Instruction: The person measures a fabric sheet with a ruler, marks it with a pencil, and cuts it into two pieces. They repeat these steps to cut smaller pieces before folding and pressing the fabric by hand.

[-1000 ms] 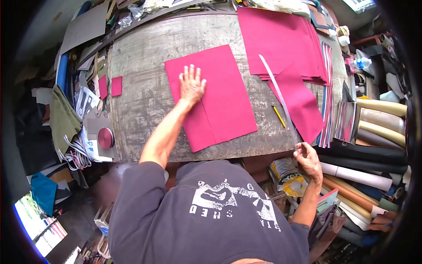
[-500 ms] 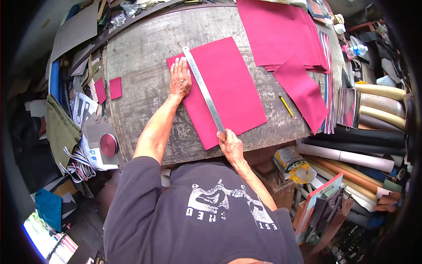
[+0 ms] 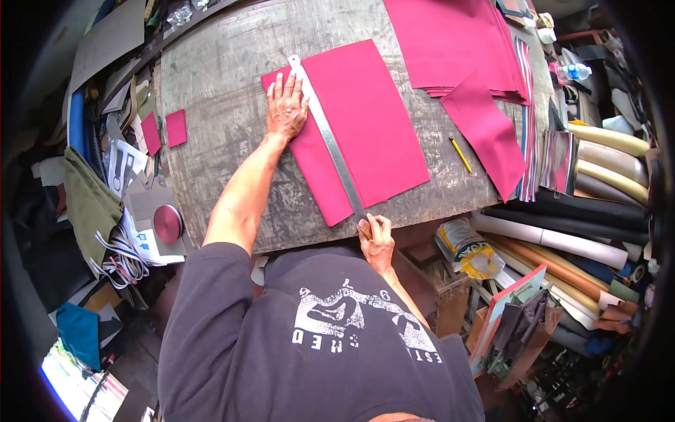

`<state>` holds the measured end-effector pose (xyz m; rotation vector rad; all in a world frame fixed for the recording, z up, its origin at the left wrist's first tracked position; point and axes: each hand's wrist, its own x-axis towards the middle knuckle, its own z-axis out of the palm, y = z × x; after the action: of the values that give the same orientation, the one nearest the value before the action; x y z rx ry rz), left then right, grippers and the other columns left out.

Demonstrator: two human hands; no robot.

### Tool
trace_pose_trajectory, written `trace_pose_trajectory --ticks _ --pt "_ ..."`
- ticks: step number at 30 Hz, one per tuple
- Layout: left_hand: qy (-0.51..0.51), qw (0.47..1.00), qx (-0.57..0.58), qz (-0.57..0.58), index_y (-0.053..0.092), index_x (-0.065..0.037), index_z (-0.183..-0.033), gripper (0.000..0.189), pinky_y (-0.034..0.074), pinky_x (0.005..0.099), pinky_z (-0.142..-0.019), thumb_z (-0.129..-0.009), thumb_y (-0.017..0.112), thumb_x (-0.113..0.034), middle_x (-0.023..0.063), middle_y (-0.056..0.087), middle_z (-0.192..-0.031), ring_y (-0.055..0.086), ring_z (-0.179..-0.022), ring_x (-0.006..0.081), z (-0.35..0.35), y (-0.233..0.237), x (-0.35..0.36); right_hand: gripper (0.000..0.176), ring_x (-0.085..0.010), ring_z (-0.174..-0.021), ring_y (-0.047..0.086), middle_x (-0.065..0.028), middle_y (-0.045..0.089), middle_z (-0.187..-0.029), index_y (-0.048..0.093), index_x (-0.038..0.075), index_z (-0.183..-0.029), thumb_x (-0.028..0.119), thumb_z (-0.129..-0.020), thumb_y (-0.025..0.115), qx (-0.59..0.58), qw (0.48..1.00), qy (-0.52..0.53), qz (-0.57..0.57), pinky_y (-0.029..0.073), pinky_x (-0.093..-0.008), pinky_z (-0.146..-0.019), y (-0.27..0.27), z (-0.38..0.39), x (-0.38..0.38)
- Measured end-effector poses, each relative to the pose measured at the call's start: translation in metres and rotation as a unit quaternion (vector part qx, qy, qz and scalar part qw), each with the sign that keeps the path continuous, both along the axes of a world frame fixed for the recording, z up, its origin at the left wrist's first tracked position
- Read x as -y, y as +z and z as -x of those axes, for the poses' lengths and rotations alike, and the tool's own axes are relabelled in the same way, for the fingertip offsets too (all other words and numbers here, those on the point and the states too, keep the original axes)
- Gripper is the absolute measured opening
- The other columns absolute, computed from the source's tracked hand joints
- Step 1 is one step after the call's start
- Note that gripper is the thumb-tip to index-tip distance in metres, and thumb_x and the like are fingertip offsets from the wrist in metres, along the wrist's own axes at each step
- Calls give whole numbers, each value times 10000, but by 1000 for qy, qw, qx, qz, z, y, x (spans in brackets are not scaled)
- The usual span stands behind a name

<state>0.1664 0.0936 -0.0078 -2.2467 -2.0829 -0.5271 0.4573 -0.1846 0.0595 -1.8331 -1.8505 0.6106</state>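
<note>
A folded sheet of dark pink material (image 3: 376,119) lies on the worn table, with a long steel ruler (image 3: 330,144) laid slantwise along it. My left hand (image 3: 287,112) presses flat on the sheet's upper left, fingers spread, their tips against the ruler's edge. By the ruler's lower end, at the table's front edge, is my right hand (image 3: 377,239). Its fingers are closed round something small and dark that I cannot make out. A thin line runs down the sheet just right of the ruler's lower part.
A stack of pink sheets (image 3: 457,49) lies at the back right, a loose pink piece (image 3: 485,141) over its corner. Nearby are a yellow pencil (image 3: 460,155) and striped webbing (image 3: 526,133). Two small pink pieces (image 3: 176,128) lie left. Material rolls (image 3: 555,239) fill the right side.
My right hand has moved down and slightly right, past the sheet's lower edge. My left hand stays pressed by the ruler. The whole view has shifted slightly.
</note>
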Motion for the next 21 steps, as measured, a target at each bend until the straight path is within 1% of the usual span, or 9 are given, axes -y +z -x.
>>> trace_pose_trajectory --ticks 4,8,13,14,16,17,18,20,21 --pt "1 1000 -9 10 486 -99 -1485 545 177 504 -1223 -1020 485 -385 90 354 -1614 259 -1504 351 -1 2 0 386 -334 -816 698 -136 590 -1100 659 82 -1185 110 -824 792 0 1000 6 -20 589 -396 -654 1 -2 -2" --pt "0 1000 -24 -5 490 -99 -1477 543 211 506 -1207 -1011 525 -375 89 389 -1594 305 -1479 358 -1 -3 -1 410 -333 -829 707 -122 580 -1101 646 86 -1193 107 -814 799 7 999 20 -32 587 -397 -636 -1 -5 -4" --pt "-10 998 -53 -13 464 -104 -1494 555 210 503 -1199 -1029 480 -406 90 390 -1589 293 -1476 354 1 -6 -3 396 -334 -824 706 -126 583 -1098 644 78 -1184 124 -822 800 -8 999 32 -31 580 -400 -626 -6 -10 -3" --pt "-15 999 -49 4 453 -109 -1504 604 188 512 -1213 -1002 516 -439 84 353 -1611 265 -1495 363 5 -11 -5 382 -340 -812 708 -124 589 -1101 645 78 -1173 130 -826 796 -7 999 31 -33 582 -401 -625 -4 -10 -5" --pt "-19 996 -56 66 352 -125 -1564 690 138 518 -1234 -1003 486 -504 84 260 -1656 182 -1530 366 8 -12 -7 366 -347 -797 709 -121 596 -1106 646 81 -1160 135 -829 792 -15 999 28 -25 586 -402 -626 -3 -11 -5" --pt "-32 996 -23 76 268 -128 -1595 774 105 525 -1243 -990 510 -545 95 200 -1675 130 -1540 391 10 -12 -8 357 -348 -795 709 -120 597 -1104 647 81 -1151 136 -829 791 -19 999 29 -23 587 -403 -627 -3 -13 -5" --pt "-37 991 -31 123 202 -100 -1610 909 78 531 -1247 -948 537 -625 108 137 -1689 68 -1550 394 11 -6 -10 348 -349 -793 709 -119 599 -1102 647 82 -1143 137 -830 790 -23 999 30 -21 588 -404 -628 -4 -14 -6" --pt "-50 984 -13 168 150 -59 -1612 1164 47 543 -1246 -810 617 -763 136 91 -1692 8 -1554 396 13 4 -11 333 -350 -791 709 -120 600 -1095 647 83 -1127 137 -831 787 -30 999 32 -20 590 -405 -630 -8 -15 -6" --pt "-50 980 -25 191 120 -48 -1612 1259 25 547 -1244 -747 622 -814 146 65 -1693 -19 -1551 406 12 7 -10 325 -351 -790 708 -121 599 -1090 646 83 -1120 137 -831 786 -33 999 33 -20 590 -406 -631 -9 -15 -8"
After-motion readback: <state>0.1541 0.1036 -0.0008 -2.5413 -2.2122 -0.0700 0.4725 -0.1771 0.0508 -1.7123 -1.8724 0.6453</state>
